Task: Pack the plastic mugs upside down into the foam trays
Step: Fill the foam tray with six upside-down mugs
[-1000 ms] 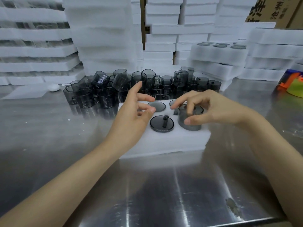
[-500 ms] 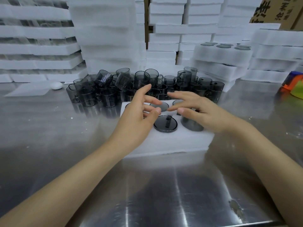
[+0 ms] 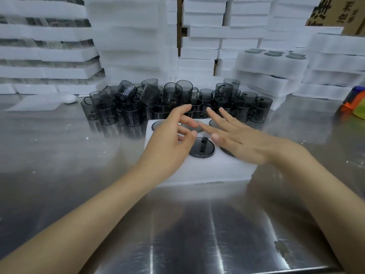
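Note:
A white foam tray [image 3: 205, 171] lies on the steel table in front of me with several dark mugs sunk upside down in its holes; one mug base [image 3: 201, 148] shows between my hands. My right hand [image 3: 237, 139] lies flat with straight fingers over the tray's right side, covering the front right mug. My left hand [image 3: 169, 143] hovers over the tray's left side, fingers loosely spread and holding nothing. Behind the tray stands a heap of loose smoky plastic mugs [image 3: 173, 101].
Tall stacks of white foam trays [image 3: 128, 42] line the back. A filled tray stack [image 3: 270, 62] sits at the back right. A cardboard box [image 3: 335, 12] is at the top right, a colourful object [image 3: 355, 103] at the right edge, a small white object [image 3: 69, 98] at left.
My right hand pushed the front right mug down into its hole, then let go and flattened over it. My left hand stayed over the tray's left side, opening slightly.

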